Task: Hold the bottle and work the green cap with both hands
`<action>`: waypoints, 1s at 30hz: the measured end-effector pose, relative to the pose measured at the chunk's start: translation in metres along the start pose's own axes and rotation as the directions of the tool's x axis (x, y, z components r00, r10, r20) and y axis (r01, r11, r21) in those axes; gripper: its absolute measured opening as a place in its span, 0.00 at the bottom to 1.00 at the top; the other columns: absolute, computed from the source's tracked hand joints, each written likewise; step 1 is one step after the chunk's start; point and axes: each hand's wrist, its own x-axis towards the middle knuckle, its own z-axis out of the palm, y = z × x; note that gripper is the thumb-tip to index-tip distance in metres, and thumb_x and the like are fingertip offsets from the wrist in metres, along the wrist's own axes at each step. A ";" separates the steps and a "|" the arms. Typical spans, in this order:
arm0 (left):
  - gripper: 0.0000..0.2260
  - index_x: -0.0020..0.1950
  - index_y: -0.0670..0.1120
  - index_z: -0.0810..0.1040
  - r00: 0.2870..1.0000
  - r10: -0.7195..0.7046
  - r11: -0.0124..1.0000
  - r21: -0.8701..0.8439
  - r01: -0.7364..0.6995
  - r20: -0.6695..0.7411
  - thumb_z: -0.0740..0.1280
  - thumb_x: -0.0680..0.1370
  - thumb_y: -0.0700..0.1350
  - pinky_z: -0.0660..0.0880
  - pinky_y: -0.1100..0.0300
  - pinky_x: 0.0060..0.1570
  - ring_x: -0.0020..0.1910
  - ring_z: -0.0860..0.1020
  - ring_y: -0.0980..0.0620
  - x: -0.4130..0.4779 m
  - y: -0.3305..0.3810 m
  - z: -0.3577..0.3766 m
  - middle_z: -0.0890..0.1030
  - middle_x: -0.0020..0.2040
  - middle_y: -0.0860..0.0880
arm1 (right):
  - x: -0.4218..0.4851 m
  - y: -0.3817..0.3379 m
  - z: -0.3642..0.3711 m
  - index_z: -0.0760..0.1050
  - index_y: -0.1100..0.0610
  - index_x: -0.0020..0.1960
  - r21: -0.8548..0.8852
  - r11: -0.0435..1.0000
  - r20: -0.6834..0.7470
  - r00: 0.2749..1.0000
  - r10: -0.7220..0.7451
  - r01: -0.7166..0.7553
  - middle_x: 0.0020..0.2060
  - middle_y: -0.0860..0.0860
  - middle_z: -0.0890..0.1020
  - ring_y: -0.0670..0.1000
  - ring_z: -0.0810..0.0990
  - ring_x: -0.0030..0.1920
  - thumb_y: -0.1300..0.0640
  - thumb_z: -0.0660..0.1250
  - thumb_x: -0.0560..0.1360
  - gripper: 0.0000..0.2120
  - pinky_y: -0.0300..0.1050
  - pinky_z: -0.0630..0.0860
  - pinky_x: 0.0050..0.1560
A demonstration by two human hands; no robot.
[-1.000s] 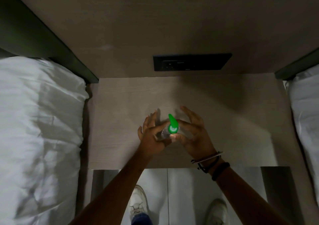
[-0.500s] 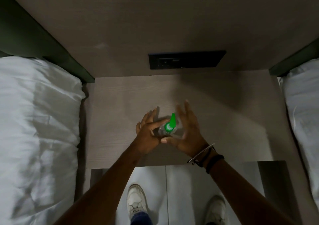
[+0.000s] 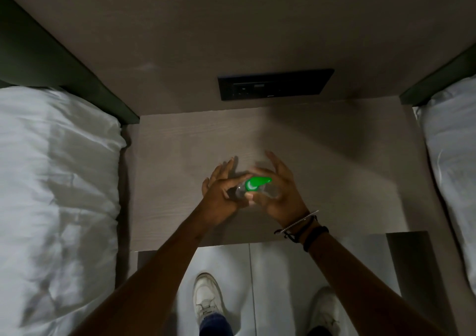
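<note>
My white shoes (image 3: 207,299) stand on pale smooth floor. Above the matte wood-grain bench (image 3: 180,155), my left hand (image 3: 221,194) pinches a small bottle (image 3: 242,192), clear plastic with a glossy green pointed cap. My right hand (image 3: 280,194) curls its grip round it. Rumpled white bedding (image 3: 56,181) flanks me, and a flat black socket panel (image 3: 275,84) lies beyond.
</note>
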 end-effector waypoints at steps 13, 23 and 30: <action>0.30 0.62 0.68 0.68 0.998 0.060 0.998 0.024 -0.060 0.003 0.76 0.65 0.52 0.50 0.38 0.74 0.76 0.48 0.51 0.010 -0.024 0.000 0.50 0.73 0.63 | 0.008 -0.002 -0.004 0.79 0.54 0.55 -0.053 0.997 0.061 0.996 -0.058 0.061 0.68 0.57 0.70 0.61 0.65 0.69 0.61 0.78 0.62 0.22 0.68 0.64 0.65; 0.33 0.57 0.75 0.63 0.997 0.052 0.995 -0.089 -0.047 0.059 0.77 0.64 0.50 0.49 0.39 0.75 0.77 0.48 0.49 0.013 -0.027 -0.001 0.52 0.71 0.65 | 0.011 -0.003 -0.007 0.77 0.54 0.58 -0.121 0.987 0.107 0.990 -0.094 0.107 0.71 0.58 0.67 0.61 0.63 0.70 0.54 0.77 0.62 0.25 0.69 0.64 0.66; 0.33 0.62 0.68 0.64 0.990 0.100 0.992 -0.083 -0.091 0.105 0.77 0.66 0.47 0.48 0.42 0.76 0.77 0.48 0.47 0.018 -0.030 -0.003 0.52 0.72 0.61 | 0.006 -0.011 0.003 0.72 0.55 0.59 -0.216 0.976 0.018 1.000 0.006 -0.002 0.69 0.58 0.66 0.59 0.65 0.69 0.41 0.80 0.52 0.40 0.66 0.66 0.65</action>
